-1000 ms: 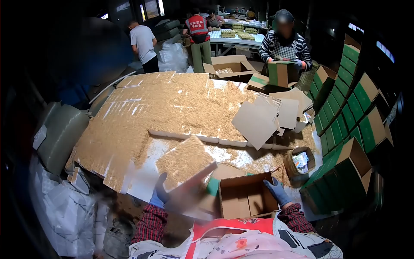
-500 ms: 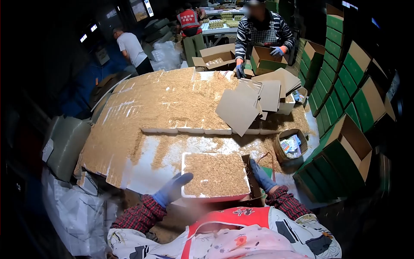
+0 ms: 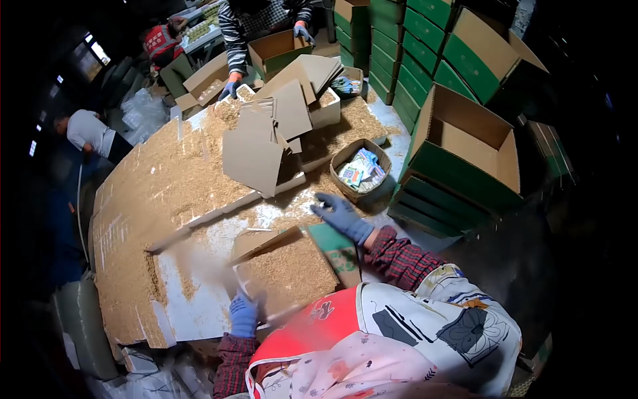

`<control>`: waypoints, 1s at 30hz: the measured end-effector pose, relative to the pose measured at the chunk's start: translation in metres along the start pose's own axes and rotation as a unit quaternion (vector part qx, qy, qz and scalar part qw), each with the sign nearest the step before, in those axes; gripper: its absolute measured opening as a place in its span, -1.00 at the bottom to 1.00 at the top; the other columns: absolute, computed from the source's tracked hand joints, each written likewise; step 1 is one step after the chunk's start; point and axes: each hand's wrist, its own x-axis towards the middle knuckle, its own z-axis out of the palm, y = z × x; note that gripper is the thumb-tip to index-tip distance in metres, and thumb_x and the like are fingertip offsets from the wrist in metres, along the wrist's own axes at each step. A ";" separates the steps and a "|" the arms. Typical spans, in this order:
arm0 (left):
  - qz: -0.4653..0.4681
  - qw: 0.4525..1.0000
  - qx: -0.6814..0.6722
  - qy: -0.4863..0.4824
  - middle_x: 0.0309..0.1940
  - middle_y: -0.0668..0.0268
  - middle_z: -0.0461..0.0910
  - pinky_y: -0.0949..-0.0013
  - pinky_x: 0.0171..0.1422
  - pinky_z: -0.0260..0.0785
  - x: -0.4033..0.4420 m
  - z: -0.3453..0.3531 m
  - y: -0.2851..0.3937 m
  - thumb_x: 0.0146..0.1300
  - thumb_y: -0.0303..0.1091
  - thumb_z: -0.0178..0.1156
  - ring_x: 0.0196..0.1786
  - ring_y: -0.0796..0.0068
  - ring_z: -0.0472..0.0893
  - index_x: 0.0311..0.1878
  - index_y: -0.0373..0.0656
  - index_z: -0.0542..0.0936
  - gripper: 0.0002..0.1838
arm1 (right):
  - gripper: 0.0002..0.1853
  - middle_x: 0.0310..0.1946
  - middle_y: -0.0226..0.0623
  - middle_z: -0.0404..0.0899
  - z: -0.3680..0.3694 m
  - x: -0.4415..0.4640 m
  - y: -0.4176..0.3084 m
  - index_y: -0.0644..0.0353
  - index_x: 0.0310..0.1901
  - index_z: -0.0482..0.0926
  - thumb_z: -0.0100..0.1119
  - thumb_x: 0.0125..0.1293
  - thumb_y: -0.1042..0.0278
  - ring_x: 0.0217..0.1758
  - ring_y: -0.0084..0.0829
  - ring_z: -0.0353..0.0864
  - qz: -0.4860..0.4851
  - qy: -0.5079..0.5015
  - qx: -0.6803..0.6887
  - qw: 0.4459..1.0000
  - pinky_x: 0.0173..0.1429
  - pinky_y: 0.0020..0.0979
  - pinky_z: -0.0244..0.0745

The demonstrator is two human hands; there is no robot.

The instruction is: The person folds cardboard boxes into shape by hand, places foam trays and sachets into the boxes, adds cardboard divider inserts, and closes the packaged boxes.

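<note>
Below me on the table, a husk-filled tray [image 3: 289,274] sits within an opened cardboard box [image 3: 335,249] with green flaps. My left hand [image 3: 243,314], gloved in blue, is at the near left corner of the tray; its fingers are blurred, so its grip cannot be made out. My right hand [image 3: 342,218], also in a blue glove, is above the table to the right of the box, fingers spread and holding nothing. Just beyond it stands a round basket [image 3: 361,170] with printed packets inside.
Husk-covered trays [image 3: 159,183] fill the far left of the table. Cardboard sheets [image 3: 252,158] lie on them. Open green boxes [image 3: 465,146] are stacked at the right. Across the table, a person in striped sleeves [image 3: 232,36] handles another box [image 3: 279,50].
The view has swung to the right. The tray, earlier held between my hands, is now down in the box. My right hand has come off the box and reaches toward the basket.
</note>
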 end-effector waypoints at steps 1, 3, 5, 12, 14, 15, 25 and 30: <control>0.003 0.986 0.155 0.066 -0.23 0.03 0.61 0.13 -0.20 0.47 -0.015 -0.014 0.052 0.14 0.13 0.28 -0.25 0.11 0.64 0.22 -0.31 0.32 -0.21 | -0.42 0.00 -0.02 0.60 -0.019 0.023 0.007 0.30 0.13 0.49 0.32 0.19 0.06 0.08 -0.22 0.60 -0.022 0.066 -0.050 0.996 0.15 -0.32 0.47; -0.065 0.975 0.211 0.028 -0.23 0.01 0.58 0.11 -0.14 0.49 -0.014 -0.008 0.082 0.11 0.16 0.25 -0.19 0.07 0.64 0.23 -0.34 0.27 -0.16 | -0.50 -0.13 -0.08 0.64 -0.046 0.078 0.049 0.25 0.00 0.54 0.24 0.19 0.00 -0.03 -0.09 0.61 -0.029 0.131 -0.230 0.964 0.06 -0.26 0.48; -0.026 0.970 0.240 -0.020 -0.19 0.03 0.59 0.12 -0.13 0.50 0.008 0.025 0.053 0.17 0.04 0.20 -0.20 0.07 0.65 0.13 -0.31 0.40 -0.36 | -0.55 -0.14 -0.10 0.64 -0.064 0.113 0.078 0.11 0.00 0.56 0.08 0.22 -0.03 -0.03 -0.11 0.61 0.076 0.071 -0.431 0.897 0.06 -0.07 0.41; 0.142 0.929 0.098 0.328 -0.09 0.07 0.59 0.17 0.03 0.44 -0.008 -0.057 0.096 0.22 0.05 0.18 -0.06 0.14 0.59 0.22 -0.16 0.44 -0.39 | -0.74 -0.31 -0.21 0.65 -0.075 0.120 0.128 0.00 -0.20 0.64 -0.03 0.34 0.11 -0.24 -0.21 0.64 0.032 0.164 -0.531 0.831 -0.18 -0.18 0.46; 0.115 0.903 0.122 0.395 -0.08 0.05 0.58 0.19 0.06 0.43 -0.002 -0.051 0.069 0.24 0.03 0.18 -0.04 0.14 0.59 0.23 -0.20 0.43 -0.39 | -0.70 -0.26 -0.19 0.66 -0.075 0.111 0.125 0.02 -0.12 0.63 -0.03 0.35 0.07 -0.19 -0.21 0.65 0.027 0.169 -0.502 0.848 -0.13 -0.16 0.47; 0.008 0.976 -0.064 0.206 -0.03 0.03 0.57 0.22 0.11 0.39 0.013 -0.022 0.029 0.26 0.03 0.17 0.00 0.16 0.57 0.23 -0.23 0.42 -0.38 | -0.68 -0.15 -0.17 0.64 -0.081 0.111 0.140 0.01 -0.06 0.61 -0.02 0.35 0.05 -0.11 -0.18 0.62 0.023 0.146 -0.483 0.863 -0.06 -0.13 0.47; 0.034 0.981 -0.190 0.002 0.17 -0.07 0.44 0.16 0.29 0.31 0.092 -0.017 0.077 0.27 0.04 0.19 0.21 0.05 0.47 0.33 -0.34 0.28 -0.25 | -0.73 0.15 -0.04 0.48 -0.081 0.077 0.076 0.13 0.00 0.61 0.11 0.31 0.31 0.21 -0.17 0.45 -0.079 0.273 -0.285 0.915 0.30 -0.19 0.33; 0.268 0.956 -0.069 0.097 0.35 -0.05 0.23 0.13 0.46 0.06 0.208 -0.021 0.184 0.09 0.28 0.21 0.40 0.02 0.22 0.42 -0.28 0.13 0.02 | -0.76 -0.18 -0.39 0.64 -0.056 0.042 0.026 0.36 0.00 0.58 0.13 0.30 0.56 -0.15 -0.57 0.58 0.024 0.253 0.258 0.932 0.03 -0.54 0.48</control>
